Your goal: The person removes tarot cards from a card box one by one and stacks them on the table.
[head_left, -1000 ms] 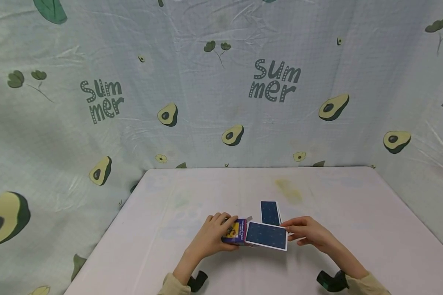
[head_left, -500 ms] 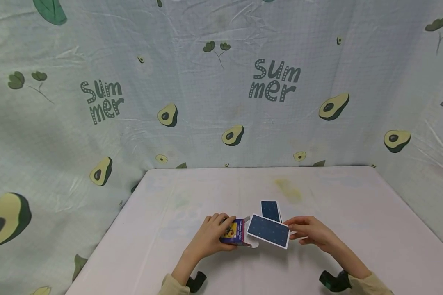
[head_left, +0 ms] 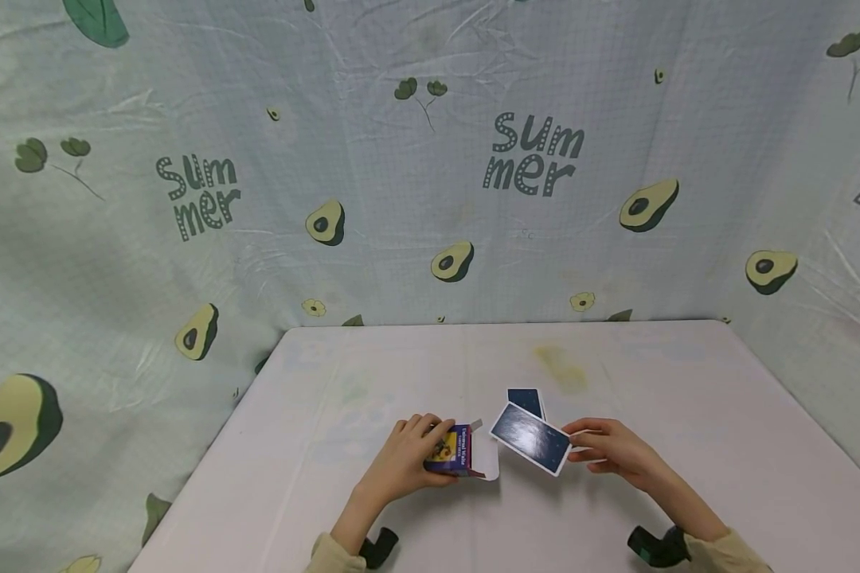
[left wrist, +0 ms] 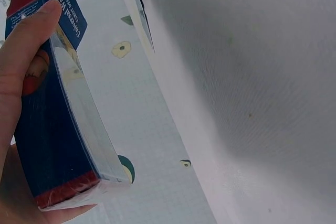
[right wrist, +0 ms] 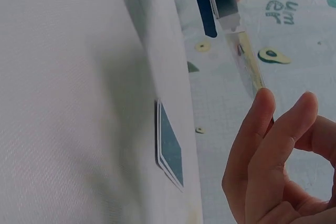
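Right hand (head_left: 609, 450) pinches a card (head_left: 531, 438) just beside the box (head_left: 459, 459).

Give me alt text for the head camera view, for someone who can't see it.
A person's left hand grips an open card box on a white table, while the right hand holds a blue-backed card tilted above the table beside it. More blue-backed cards lie just behind, before an avocado-print backdrop.

Card box (head_left: 453, 459) dark blue, red ends; cards (head_left: 531, 437) navy, white-edged (fine dots); table (head_left: 688, 398) white; backdrop (head_left: 330, 159) avocado-print.
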Tool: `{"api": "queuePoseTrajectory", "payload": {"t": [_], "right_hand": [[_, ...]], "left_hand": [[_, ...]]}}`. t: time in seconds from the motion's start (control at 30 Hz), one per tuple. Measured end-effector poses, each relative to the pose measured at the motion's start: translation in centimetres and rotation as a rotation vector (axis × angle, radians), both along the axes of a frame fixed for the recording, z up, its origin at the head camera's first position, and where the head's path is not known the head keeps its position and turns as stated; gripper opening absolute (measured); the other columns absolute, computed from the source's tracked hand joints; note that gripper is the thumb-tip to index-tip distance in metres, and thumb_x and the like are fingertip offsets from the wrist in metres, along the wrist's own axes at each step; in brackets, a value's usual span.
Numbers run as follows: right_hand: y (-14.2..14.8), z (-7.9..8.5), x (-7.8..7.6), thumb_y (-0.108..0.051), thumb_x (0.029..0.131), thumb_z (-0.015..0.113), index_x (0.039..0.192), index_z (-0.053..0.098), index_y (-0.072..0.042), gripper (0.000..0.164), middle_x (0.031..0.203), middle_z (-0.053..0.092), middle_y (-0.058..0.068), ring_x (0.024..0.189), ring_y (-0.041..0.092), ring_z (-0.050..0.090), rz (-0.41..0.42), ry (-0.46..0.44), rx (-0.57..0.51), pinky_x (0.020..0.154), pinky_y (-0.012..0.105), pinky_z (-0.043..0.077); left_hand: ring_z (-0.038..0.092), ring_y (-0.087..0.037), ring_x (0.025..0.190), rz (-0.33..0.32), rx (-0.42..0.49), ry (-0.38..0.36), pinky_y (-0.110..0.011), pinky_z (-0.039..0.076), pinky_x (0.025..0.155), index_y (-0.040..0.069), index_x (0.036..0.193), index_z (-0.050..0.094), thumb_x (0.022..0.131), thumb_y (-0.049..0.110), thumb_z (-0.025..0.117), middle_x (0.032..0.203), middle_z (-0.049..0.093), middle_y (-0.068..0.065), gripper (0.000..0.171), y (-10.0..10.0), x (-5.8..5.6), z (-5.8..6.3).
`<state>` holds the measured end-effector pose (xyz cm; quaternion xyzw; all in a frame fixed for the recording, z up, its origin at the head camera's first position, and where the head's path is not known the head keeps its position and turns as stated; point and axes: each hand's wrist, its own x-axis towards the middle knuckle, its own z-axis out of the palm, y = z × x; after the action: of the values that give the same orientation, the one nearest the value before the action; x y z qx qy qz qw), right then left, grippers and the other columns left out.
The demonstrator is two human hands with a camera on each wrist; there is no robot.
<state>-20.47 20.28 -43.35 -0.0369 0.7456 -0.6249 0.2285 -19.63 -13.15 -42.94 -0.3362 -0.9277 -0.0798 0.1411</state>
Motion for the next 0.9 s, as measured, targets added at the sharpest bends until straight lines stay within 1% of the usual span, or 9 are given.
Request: {"api": "queuePoseTrajectory", "payload": {"t": [0.17,0.33,0.43,0.5,0.63,0.7,0.9], "right_hand": [[0.3,-0.2,0.0,-0.024,0.087,0.056,0.109,0.057,-0.004,0.03,0.089,0.064,-0.005,0.079,0.01,0.066,-0.002,-0.014,-0.049,0.057,0.017,0.048],[0.4,-0.5,-0.2,-0.02,0.087,0.055,0.108,0.054,-0.001,0.028,0.088,0.063,-0.003,0.078,0.009,0.066,-0.023,-0.036,-0.112,0.06,0.016,0.049],[0.5,-0.7,-0.2,-0.016,0.088,0.053,0.107,0.053,-0.002,0.024,0.088,0.062,-0.002,0.079,0.008,0.066,-0.029,-0.056,-0.168,0.061,0.015,0.049],[0.5,-0.9,-0.2,-0.015,0.088,0.053,0.109,0.051,-0.001,0.026,0.088,0.062,0.0,0.078,0.009,0.066,-0.067,-0.072,-0.163,0.062,0.016,0.049],[0.3,-1.1,-0.3,-0.016,0.088,0.054,0.116,0.044,0.006,0.037,0.088,0.061,0.001,0.079,0.01,0.066,-0.144,-0.098,-0.12,0.063,0.016,0.049],[0.2,-1.2,-0.4,-0.016,0.087,0.054,0.118,0.041,0.008,0.041,0.088,0.061,0.001,0.079,0.01,0.066,-0.158,-0.098,-0.117,0.063,0.016,0.049],[0.2,-1.7,-0.8,-0.014,0.087,0.055,0.118,0.041,0.008,0.041,0.087,0.061,0.001,0.078,0.009,0.066,-0.192,-0.097,-0.141,0.064,0.017,0.05]], "left_hand": [[0.048,-0.012,0.096,-0.004,0.009,0.012,-0.034,0.039,0.081,0.015,0.124,0.05,0.064,0.051,0.072,0.108,0.053,0.001,0.074,0.0,-0.1,-0.1],[0.048,-0.011,0.094,-0.009,0.003,0.052,-0.033,0.039,0.08,0.016,0.124,0.05,0.063,0.052,0.072,0.107,0.053,0.002,0.074,0.1,-0.2,-0.4],[0.048,-0.011,0.094,-0.007,0.001,0.043,-0.033,0.039,0.08,0.017,0.124,0.05,0.064,0.052,0.072,0.107,0.053,0.003,0.073,0.2,-0.2,-0.3],[0.048,-0.011,0.095,-0.003,-0.002,0.023,-0.033,0.039,0.081,0.017,0.124,0.049,0.064,0.052,0.071,0.108,0.053,0.003,0.073,0.2,-0.1,-0.3],[0.047,-0.012,0.096,0.003,-0.004,-0.006,-0.034,0.039,0.082,0.016,0.125,0.049,0.066,0.052,0.07,0.109,0.052,0.002,0.073,0.3,-0.1,-0.3],[0.047,-0.012,0.097,0.004,-0.004,-0.009,-0.034,0.039,0.082,0.016,0.125,0.049,0.066,0.052,0.07,0.109,0.052,0.002,0.073,0.3,-0.1,-0.4],[0.048,-0.012,0.096,0.001,-0.003,-0.011,-0.034,0.039,0.082,0.016,0.126,0.049,0.066,0.052,0.07,0.109,0.053,0.002,0.073,0.3,-0.1,-0.3]]}}
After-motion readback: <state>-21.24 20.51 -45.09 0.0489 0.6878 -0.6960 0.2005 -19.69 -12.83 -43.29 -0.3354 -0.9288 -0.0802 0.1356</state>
